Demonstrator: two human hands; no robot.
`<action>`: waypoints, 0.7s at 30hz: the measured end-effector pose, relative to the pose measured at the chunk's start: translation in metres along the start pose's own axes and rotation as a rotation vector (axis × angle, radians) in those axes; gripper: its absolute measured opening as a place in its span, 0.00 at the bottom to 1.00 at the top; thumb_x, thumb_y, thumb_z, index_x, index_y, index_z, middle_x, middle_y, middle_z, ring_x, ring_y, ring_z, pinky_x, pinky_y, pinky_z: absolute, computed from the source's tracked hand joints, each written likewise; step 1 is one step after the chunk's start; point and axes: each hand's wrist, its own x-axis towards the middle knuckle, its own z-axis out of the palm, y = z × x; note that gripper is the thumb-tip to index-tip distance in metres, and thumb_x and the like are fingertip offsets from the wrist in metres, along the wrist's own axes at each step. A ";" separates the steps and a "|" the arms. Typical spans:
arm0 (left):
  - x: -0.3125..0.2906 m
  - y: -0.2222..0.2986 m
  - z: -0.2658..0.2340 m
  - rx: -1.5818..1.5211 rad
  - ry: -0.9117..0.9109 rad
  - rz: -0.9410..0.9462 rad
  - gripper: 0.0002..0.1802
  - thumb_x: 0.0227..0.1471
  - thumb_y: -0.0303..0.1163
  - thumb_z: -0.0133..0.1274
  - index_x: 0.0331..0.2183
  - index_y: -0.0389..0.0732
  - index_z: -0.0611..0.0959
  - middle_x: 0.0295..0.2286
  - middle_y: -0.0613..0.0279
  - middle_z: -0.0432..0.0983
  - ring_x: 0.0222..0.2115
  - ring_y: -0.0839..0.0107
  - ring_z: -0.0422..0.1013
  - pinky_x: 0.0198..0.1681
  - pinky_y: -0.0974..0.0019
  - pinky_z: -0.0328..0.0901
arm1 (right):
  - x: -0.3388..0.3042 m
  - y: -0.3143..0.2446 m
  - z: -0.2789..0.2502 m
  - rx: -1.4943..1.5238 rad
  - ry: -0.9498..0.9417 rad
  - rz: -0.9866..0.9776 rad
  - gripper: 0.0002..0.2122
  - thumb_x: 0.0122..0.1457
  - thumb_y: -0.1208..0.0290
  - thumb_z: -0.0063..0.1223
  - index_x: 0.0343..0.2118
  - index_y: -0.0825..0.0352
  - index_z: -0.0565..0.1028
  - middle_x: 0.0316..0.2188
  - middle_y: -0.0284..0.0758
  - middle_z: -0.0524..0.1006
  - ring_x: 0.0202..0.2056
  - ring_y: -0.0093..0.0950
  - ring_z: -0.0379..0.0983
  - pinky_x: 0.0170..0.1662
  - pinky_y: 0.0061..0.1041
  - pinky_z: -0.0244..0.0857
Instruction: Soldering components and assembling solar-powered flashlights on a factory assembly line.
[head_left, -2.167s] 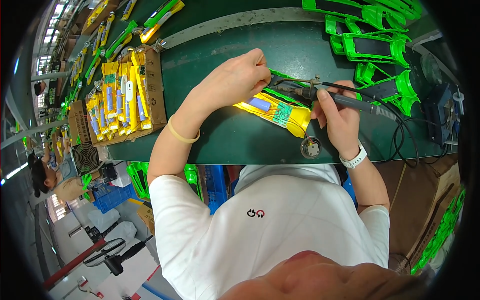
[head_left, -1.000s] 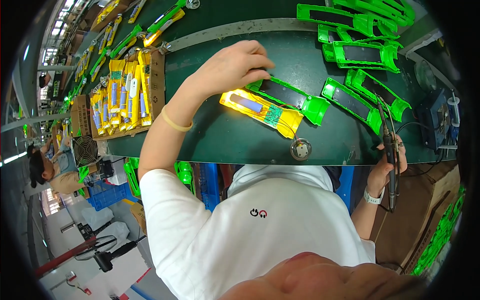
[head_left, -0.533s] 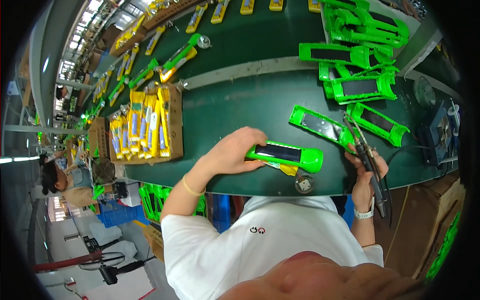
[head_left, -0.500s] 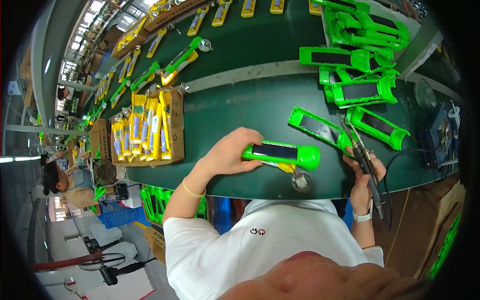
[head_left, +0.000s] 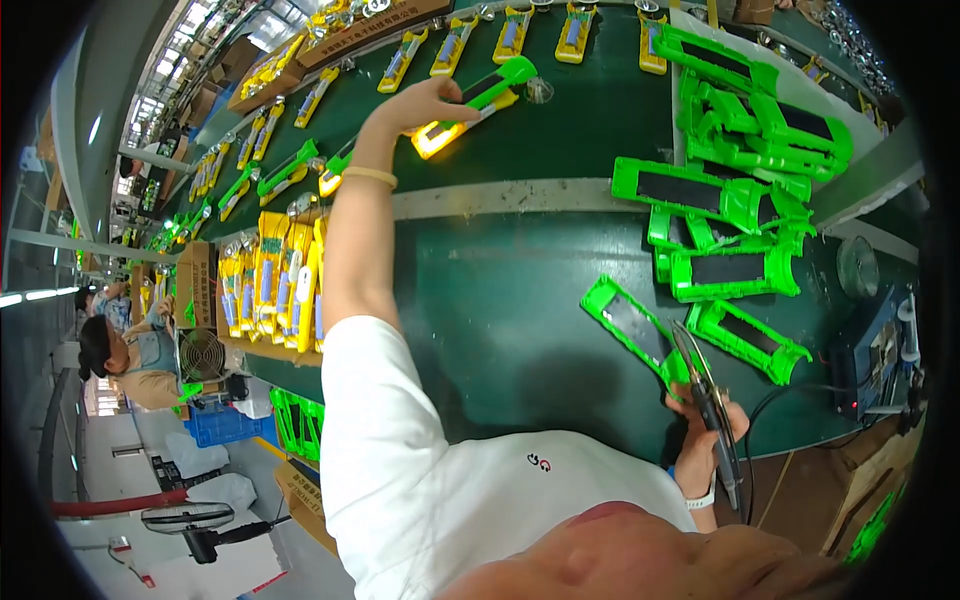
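Stretched out to the far left, my left hand (head_left: pixel 428 108) is closed around a green lamp housing (head_left: pixel 500 82) with a dark panel. A yellow part (head_left: pixel 440 136), glowing at one end, lies along the underside of that housing, and a clear round lens hangs by its head. At the near right my right hand (head_left: pixel 712 432) grips a soldering iron (head_left: pixel 722 440) with a black handle, along with a slim metal tool that looks like tweezers. Its fingers are at the near end of another open green housing (head_left: pixel 632 328); whether they hold it I cannot tell.
Green housings (head_left: pixel 728 270) are piled at the right, beside a blue soldering station (head_left: pixel 862 340). A cardboard box (head_left: pixel 265 348) of yellow parts stands at the left. Yellow lamp parts (head_left: pixel 512 36) line the far strip, beyond a raised grey rail (head_left: pixel 500 197). Another person sits at far left.
My left hand has carried the green housing from the near middle over the rail to the far strip. My right hand keeps the soldering iron. The whole view has shifted somewhat.
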 end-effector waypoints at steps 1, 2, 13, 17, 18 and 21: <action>0.007 0.002 -0.013 -0.061 -0.064 -0.046 0.36 0.32 0.52 0.63 0.36 0.35 0.72 0.33 0.54 0.71 0.36 0.64 0.68 0.39 0.67 0.63 | -0.002 0.005 -0.002 -0.001 0.052 0.015 0.25 0.54 0.48 0.44 0.45 0.62 0.53 0.44 0.43 0.61 0.39 0.44 0.71 0.39 0.42 0.69; 0.015 -0.006 -0.021 -0.101 0.017 -0.081 0.35 0.33 0.53 0.62 0.36 0.34 0.74 0.33 0.52 0.72 0.36 0.62 0.69 0.38 0.67 0.64 | -0.001 0.007 -0.004 0.011 0.046 0.026 0.25 0.54 0.47 0.44 0.44 0.62 0.53 0.45 0.43 0.61 0.38 0.44 0.71 0.37 0.41 0.70; 0.132 -0.041 0.010 0.283 0.377 -0.551 0.30 0.48 0.47 0.50 0.49 0.43 0.64 0.49 0.51 0.64 0.50 0.56 0.62 0.50 0.46 0.55 | 0.005 0.002 -0.005 -0.045 0.078 0.068 0.24 0.55 0.47 0.40 0.42 0.62 0.52 0.39 0.47 0.67 0.31 0.41 0.74 0.31 0.38 0.71; 0.098 -0.053 -0.020 0.252 0.553 -0.259 0.30 0.47 0.46 0.50 0.47 0.38 0.66 0.45 0.48 0.66 0.48 0.51 0.62 0.48 0.37 0.53 | 0.011 0.002 -0.004 0.018 -0.001 0.040 0.21 0.58 0.52 0.40 0.44 0.61 0.52 0.41 0.46 0.67 0.36 0.42 0.73 0.34 0.40 0.70; 0.085 -0.040 -0.017 0.232 0.622 -0.177 0.30 0.47 0.46 0.50 0.47 0.37 0.66 0.44 0.47 0.67 0.48 0.51 0.63 0.49 0.40 0.54 | 0.011 -0.001 -0.002 0.048 -0.016 0.011 0.20 0.58 0.54 0.40 0.45 0.62 0.52 0.41 0.46 0.67 0.37 0.41 0.73 0.36 0.40 0.70; 0.000 0.005 -0.004 0.171 0.777 0.169 0.29 0.47 0.43 0.51 0.48 0.37 0.67 0.44 0.47 0.67 0.47 0.52 0.63 0.50 0.56 0.57 | 0.012 -0.001 -0.003 0.042 -0.102 -0.031 0.16 0.61 0.61 0.38 0.44 0.65 0.52 0.41 0.47 0.67 0.38 0.38 0.72 0.39 0.35 0.69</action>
